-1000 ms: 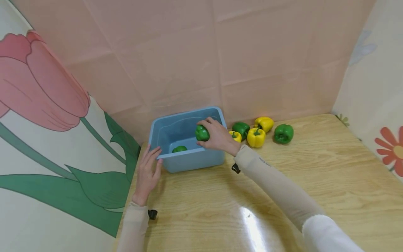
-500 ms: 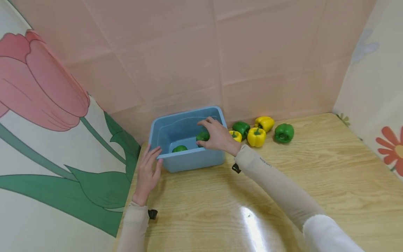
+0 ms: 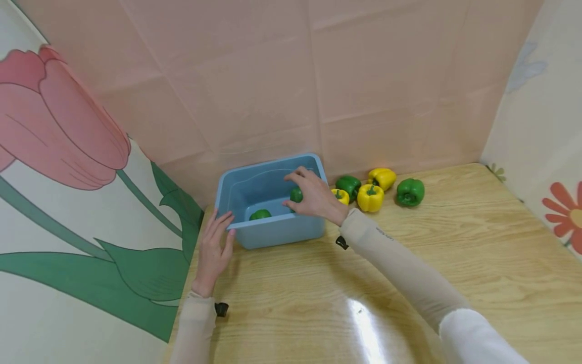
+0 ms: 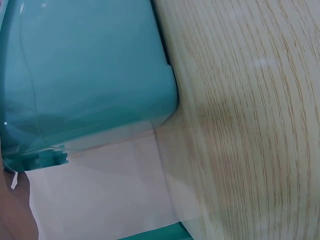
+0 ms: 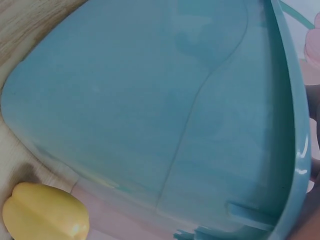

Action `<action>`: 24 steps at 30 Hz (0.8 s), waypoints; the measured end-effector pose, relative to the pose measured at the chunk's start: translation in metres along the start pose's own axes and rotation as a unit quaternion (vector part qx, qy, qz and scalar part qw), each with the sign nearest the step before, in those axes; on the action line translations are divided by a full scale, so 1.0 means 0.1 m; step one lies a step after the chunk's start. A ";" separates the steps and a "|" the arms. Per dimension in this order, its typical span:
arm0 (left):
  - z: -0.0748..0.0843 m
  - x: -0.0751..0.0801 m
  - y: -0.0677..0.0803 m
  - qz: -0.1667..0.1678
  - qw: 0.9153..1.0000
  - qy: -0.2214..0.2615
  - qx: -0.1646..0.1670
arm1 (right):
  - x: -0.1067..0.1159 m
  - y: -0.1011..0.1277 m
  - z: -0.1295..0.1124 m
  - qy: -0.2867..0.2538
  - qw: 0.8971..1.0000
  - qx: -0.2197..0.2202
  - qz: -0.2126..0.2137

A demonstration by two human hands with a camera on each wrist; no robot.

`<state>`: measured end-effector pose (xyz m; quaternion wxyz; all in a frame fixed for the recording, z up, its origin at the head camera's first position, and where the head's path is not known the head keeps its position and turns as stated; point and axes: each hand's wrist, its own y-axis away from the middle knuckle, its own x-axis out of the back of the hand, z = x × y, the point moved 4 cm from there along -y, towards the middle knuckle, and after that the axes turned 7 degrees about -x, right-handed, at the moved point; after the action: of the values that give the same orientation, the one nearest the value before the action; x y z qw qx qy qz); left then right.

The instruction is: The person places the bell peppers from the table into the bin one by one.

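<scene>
A blue plastic bin [image 3: 277, 232] stands against the back wall covering. Straight fingers of my left hand [image 3: 215, 250] rest on its front left corner, thumb outside the front wall. Over the bin's right side reaches my right hand [image 3: 313, 197], thumb and fingers spread apart. Below them a green bell pepper [image 3: 296, 194] sits in the bin, partly hidden by that hand. Another green bell pepper [image 3: 260, 215] lies near the bin's front wall. The right wrist view shows the bin's outer wall [image 5: 125, 100], with only dark edges of the fingers [image 5: 314, 100].
Right of the bin are a dark green pepper [image 3: 348, 187], a yellow pepper [image 3: 370, 197], a second yellow one [image 3: 382, 178], and a third, partly hidden yellow pepper [image 3: 340, 196]. A green pepper [image 3: 410, 192] lies farther right on the wooden table [image 3: 291, 303].
The right hand's green pepper has gone down into the bin, and the fingers have spread away from it. My left hand has stayed at the bin's corner.
</scene>
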<state>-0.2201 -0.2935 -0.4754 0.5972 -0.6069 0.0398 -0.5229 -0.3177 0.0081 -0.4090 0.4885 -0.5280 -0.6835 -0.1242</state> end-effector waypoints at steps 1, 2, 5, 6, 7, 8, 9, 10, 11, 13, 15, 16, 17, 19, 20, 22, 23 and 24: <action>0.00 0.00 0.00 0.002 1.000 0.001 -0.001 | 0.01 0.00 -0.01 0.002 1.000 0.001 0.000; 0.01 0.00 0.00 0.003 1.000 0.001 -0.001 | 0.02 0.01 -0.01 0.002 1.000 0.003 0.001; 0.01 0.00 0.00 0.006 1.000 0.001 -0.002 | 0.05 0.02 -0.03 0.002 1.000 0.006 0.002; 0.02 0.00 0.00 0.007 1.000 0.002 -0.002 | 0.06 0.02 -0.03 0.002 1.000 0.006 0.003; 0.02 0.00 0.00 0.008 1.000 0.003 -0.002 | 0.07 0.02 -0.04 0.002 1.000 0.006 0.003; 0.02 0.00 0.00 0.009 1.000 0.004 -0.001 | 0.08 0.03 -0.04 0.002 1.000 0.005 0.004; 0.02 0.00 -0.01 0.008 1.000 0.005 -0.001 | 0.09 0.03 -0.04 0.003 1.000 0.004 0.005; 0.02 0.00 -0.01 0.009 1.000 0.007 -0.001 | 0.10 0.03 -0.04 0.004 1.000 0.003 0.005; 0.02 0.00 -0.01 0.009 1.000 0.008 -0.001 | 0.11 0.04 -0.04 0.005 1.000 0.002 0.006; 0.02 0.00 -0.01 0.009 1.000 0.009 -0.001 | 0.12 0.05 -0.05 0.004 1.000 0.001 0.006; 0.02 -0.01 -0.01 0.010 1.000 0.009 -0.002 | 0.14 0.06 -0.05 0.004 1.000 0.001 0.008; 0.02 -0.01 -0.01 0.011 1.000 0.010 -0.002 | 0.14 0.06 -0.04 0.004 1.000 0.001 0.009; 0.02 -0.01 -0.01 0.011 1.000 0.009 -0.002 | 0.15 0.07 -0.04 0.002 1.000 0.002 0.011; 0.01 -0.01 -0.01 0.012 1.000 0.009 -0.002 | 0.17 0.08 -0.03 0.000 1.000 0.003 0.014; 0.01 -0.01 -0.01 0.012 1.000 0.009 -0.003 | 0.18 0.08 -0.02 -0.001 1.000 0.002 0.016; 0.01 -0.01 -0.01 0.012 1.000 0.009 -0.003 | 0.19 0.09 -0.01 -0.005 1.000 0.001 0.018; 0.01 -0.01 -0.01 0.012 1.000 0.009 -0.002 | 0.20 0.09 0.00 -0.007 1.000 0.001 0.019; 0.01 -0.01 -0.02 0.012 1.000 0.009 -0.002 | 0.20 0.09 0.02 -0.011 1.000 0.001 0.020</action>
<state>-0.2205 -0.2918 -0.4742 0.6021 -0.6027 0.0536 -0.5209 -0.3099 0.0252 -0.3968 0.4841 -0.5427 -0.6778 -0.1080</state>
